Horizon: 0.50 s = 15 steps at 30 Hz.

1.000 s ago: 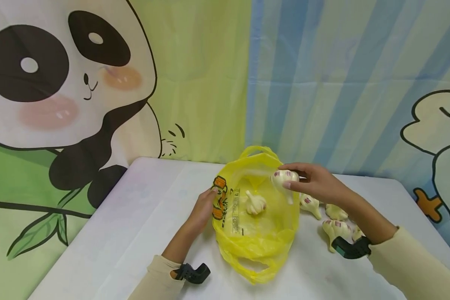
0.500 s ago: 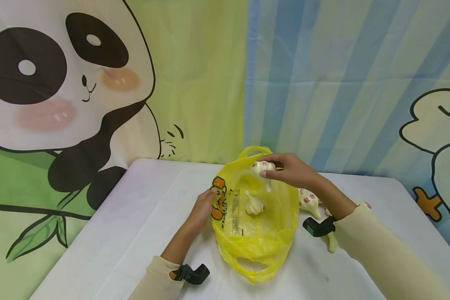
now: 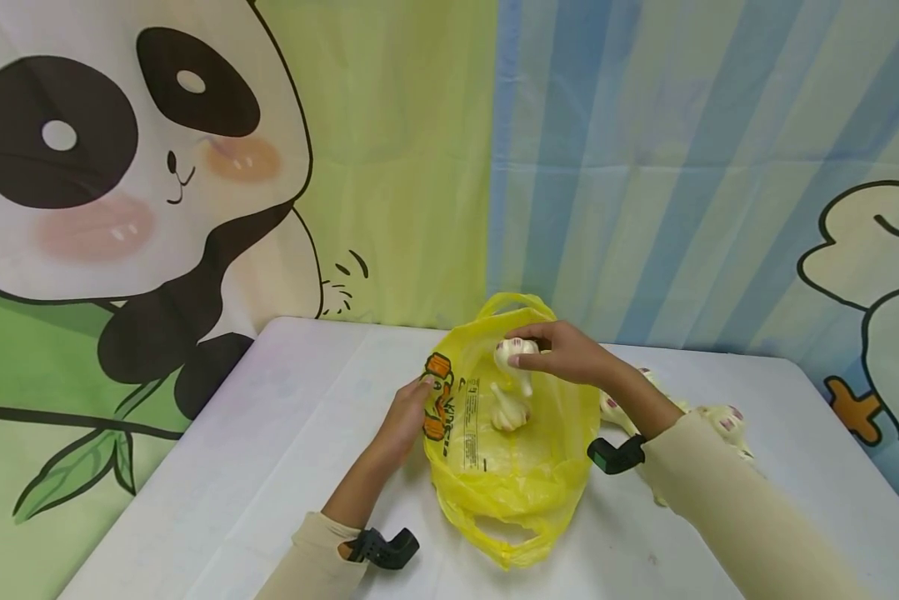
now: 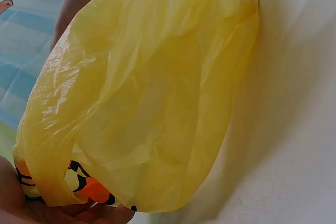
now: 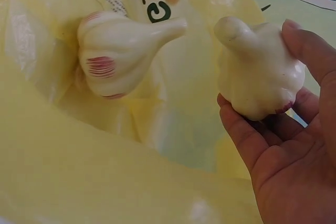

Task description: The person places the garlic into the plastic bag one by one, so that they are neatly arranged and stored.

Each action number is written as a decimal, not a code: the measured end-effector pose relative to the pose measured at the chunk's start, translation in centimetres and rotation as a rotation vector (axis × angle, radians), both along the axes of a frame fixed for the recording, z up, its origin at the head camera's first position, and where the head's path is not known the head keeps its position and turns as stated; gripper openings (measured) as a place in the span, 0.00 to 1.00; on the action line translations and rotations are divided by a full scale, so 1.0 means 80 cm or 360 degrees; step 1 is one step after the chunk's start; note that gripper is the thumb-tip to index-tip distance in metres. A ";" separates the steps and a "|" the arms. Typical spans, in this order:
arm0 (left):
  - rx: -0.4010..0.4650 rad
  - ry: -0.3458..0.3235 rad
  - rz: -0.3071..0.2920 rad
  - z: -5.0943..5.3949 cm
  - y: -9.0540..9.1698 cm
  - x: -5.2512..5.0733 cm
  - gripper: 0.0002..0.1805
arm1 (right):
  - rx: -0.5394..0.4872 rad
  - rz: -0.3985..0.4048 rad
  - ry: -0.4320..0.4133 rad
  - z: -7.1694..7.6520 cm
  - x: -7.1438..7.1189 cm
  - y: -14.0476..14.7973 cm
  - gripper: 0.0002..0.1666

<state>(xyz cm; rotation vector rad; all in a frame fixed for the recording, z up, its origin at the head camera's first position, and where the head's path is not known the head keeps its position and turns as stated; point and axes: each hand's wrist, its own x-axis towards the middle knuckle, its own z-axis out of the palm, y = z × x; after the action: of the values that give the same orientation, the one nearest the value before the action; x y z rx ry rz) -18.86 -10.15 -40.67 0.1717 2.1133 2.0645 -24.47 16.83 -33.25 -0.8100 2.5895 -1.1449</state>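
A garlic bulb, pale with pinkish streaks, is held over the open mouth of a yellow plastic bag, its stalk pointing down toward five o'clock. The right hand grips it, thumb and fingers curled around its sides, the forearm coming in from four o'clock. Just below it, at six o'clock, a second bulb lies inside the bag; the right-wrist view shows a gap between the two. At the bag's ten o'clock, the left hand pinches the rim beside an orange print. More bulbs lie at three o'clock on the white tabletop, partly hidden by the right arm. A panda backdrop fills ten o'clock.

The step in hand appears to be bagging this bulb. The next move likely calls for lowering it slightly and loosening the right fingers while the left keeps the mouth spread.
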 end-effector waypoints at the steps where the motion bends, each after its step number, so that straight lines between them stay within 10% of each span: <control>1: 0.0005 0.0003 0.0006 -0.006 0.000 -0.003 0.27 | -0.0002 0.0000 -0.0014 -0.004 -0.001 0.001 0.31; 15: 0.0016 -0.0008 0.0031 -0.019 -0.002 -0.012 0.29 | 0.0023 0.0025 -0.0110 -0.026 -0.002 0.012 0.30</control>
<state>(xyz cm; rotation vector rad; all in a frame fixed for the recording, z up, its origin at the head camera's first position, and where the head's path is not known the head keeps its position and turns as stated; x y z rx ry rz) -19.82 -10.31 -42.22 0.1474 2.1104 2.0842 -24.63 17.76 -35.30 -0.7725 2.5278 -1.1278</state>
